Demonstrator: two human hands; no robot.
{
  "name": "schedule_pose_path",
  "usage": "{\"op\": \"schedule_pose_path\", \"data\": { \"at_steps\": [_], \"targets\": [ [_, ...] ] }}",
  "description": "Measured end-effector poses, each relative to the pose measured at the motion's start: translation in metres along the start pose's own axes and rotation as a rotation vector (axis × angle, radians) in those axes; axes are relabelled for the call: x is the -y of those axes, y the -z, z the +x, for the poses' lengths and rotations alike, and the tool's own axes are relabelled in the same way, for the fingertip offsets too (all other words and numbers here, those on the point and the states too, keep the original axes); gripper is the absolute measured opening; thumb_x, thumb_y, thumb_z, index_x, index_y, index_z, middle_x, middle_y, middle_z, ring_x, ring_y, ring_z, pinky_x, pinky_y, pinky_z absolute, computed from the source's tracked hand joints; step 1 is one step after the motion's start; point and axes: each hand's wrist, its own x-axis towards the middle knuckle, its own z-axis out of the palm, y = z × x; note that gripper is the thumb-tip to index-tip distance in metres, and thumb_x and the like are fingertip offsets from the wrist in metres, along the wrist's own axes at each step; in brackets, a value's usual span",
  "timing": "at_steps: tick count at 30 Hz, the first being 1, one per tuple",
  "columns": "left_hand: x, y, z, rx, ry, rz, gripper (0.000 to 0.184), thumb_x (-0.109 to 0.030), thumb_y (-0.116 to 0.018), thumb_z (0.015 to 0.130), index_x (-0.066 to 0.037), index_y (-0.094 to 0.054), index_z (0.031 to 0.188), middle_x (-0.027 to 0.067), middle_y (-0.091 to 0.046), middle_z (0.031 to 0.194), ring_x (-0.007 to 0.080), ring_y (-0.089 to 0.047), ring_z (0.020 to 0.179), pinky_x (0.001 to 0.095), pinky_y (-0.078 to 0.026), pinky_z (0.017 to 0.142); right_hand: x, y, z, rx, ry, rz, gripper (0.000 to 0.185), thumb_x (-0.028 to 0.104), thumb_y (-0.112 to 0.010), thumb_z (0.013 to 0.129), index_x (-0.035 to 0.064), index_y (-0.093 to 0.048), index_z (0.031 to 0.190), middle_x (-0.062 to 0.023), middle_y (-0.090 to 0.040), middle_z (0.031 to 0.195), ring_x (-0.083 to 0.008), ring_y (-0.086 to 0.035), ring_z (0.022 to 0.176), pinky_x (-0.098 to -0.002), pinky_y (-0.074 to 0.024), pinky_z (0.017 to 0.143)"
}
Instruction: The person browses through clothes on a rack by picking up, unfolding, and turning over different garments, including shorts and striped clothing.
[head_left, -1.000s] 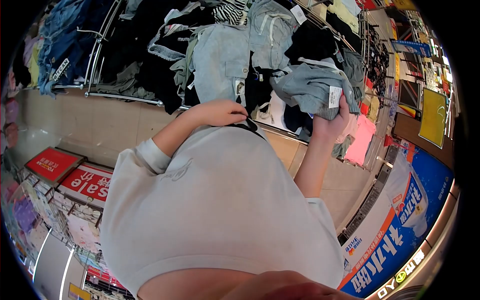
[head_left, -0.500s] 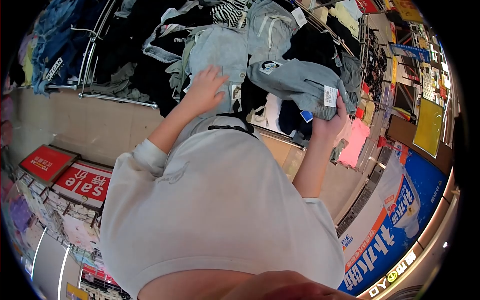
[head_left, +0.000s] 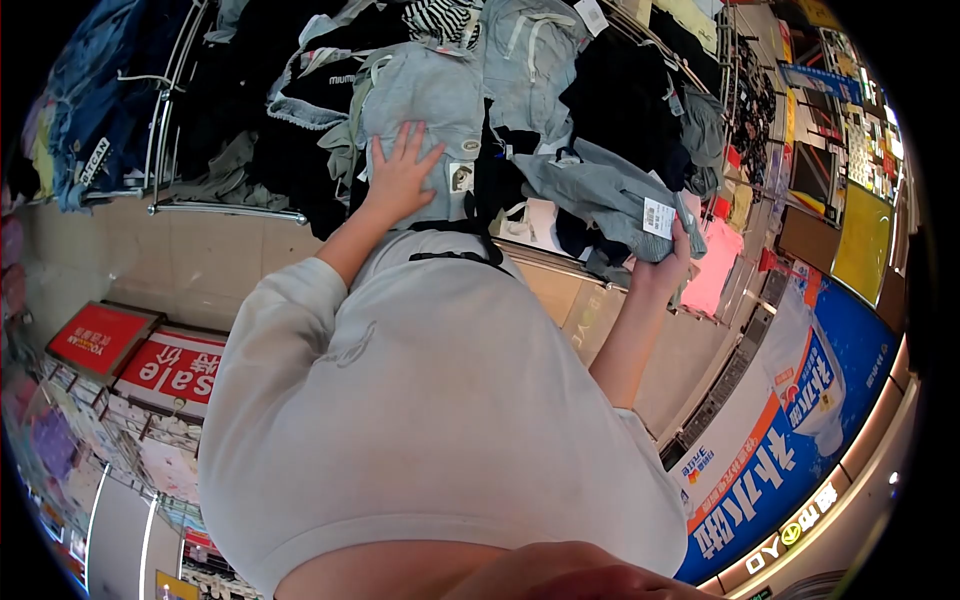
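Observation:
My left hand [head_left: 402, 180] lies with fingers spread on a light grey-blue denim garment [head_left: 425, 95], which has a button and a small picture label [head_left: 461, 177] near its lower edge. Off to the right, my right hand [head_left: 667, 258] grips the end of a grey garment [head_left: 595, 190], its fingers partly hidden by the cloth. A white price tag [head_left: 657, 217] hangs on that garment close to my fingertips. Beyond the denim piece is a pale grey garment with white drawstrings [head_left: 530, 60]. Black clothing [head_left: 620, 95] lies between it and the rack's right side.
Metal rails [head_left: 230, 208] edge the clothing display. Blue jeans [head_left: 100, 110] hang at the far left, and a pink garment [head_left: 715, 262] hangs on the right. Behind me are red sale signs [head_left: 165, 366] on a rack and a large blue-and-white advertising panel [head_left: 770, 470].
My left hand has flattened onto the denim garment with its fingers spread wider. My right hand and the grey garment have come down slightly, and the garment's far end now lies lower.

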Motion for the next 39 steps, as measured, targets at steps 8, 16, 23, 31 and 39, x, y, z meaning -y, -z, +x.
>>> {"op": "schedule_pose_path", "data": {
  "at_steps": [8,16,23,31,39],
  "targets": [
    [0.0,-0.001,0.004,0.0,-0.017,0.005,0.082,-0.036,-0.077,0.067,-0.025,-0.044,0.142,0.0168,-0.024,0.155,0.0344,-0.017,0.145,0.0715,-0.015,0.105,-0.094,0.001,0.033,0.241,-0.19,-0.691,0.036,0.009,-0.066,0.086,-0.0038,-0.058,0.119,-0.0098,-0.066,0.111,-0.0189,-0.064,0.1,-0.0303,-0.0481,0.087],
    [0.0,-0.001,0.007,0.012,-0.007,-0.001,0.081,-0.035,-0.075,0.07,-0.025,-0.042,0.143,0.017,-0.024,0.154,0.0346,-0.018,0.145,0.0717,-0.015,0.105,-0.129,-0.024,0.094,0.28,-0.47,-0.484,0.037,0.01,-0.062,0.085,-0.0029,-0.057,0.119,-0.0115,-0.065,0.113,-0.0231,-0.063,0.104,-0.035,-0.0493,0.09],
    [-0.001,0.002,0.014,0.047,0.035,-0.031,0.08,-0.033,-0.075,0.07,-0.026,-0.042,0.143,0.0161,-0.025,0.154,0.0359,-0.021,0.143,0.0722,-0.017,0.104,-0.146,-0.035,0.135,0.42,0.361,-1.778,0.032,0.031,-0.07,0.08,0.0033,-0.07,0.096,-0.014,-0.067,0.074,-0.0264,-0.067,0.071,-0.0342,-0.0524,0.068],
    [0.0,0.009,0.024,0.122,0.057,-0.036,0.077,-0.033,-0.074,0.071,-0.025,-0.044,0.142,0.016,-0.025,0.154,0.0352,-0.021,0.143,0.0715,-0.018,0.104,-0.224,-0.128,0.241,0.593,0.257,-1.622,0.056,0.034,-0.074,0.074,0.0021,-0.061,0.118,-0.0182,-0.068,0.1,-0.0328,-0.067,0.09,-0.0364,-0.0524,0.077],
    [0.003,0.011,0.028,0.144,0.066,-0.081,0.076,-0.032,-0.074,0.071,-0.025,-0.045,0.141,0.0155,-0.025,0.154,0.0347,-0.022,0.143,0.0712,-0.018,0.104,-0.3,-0.158,0.255,0.364,0.238,-1.906,0.07,0.036,-0.079,0.071,-0.0044,-0.053,0.121,-0.0242,-0.065,0.105,-0.0371,-0.066,0.093,-0.0434,-0.0524,0.081]
  ]
}}
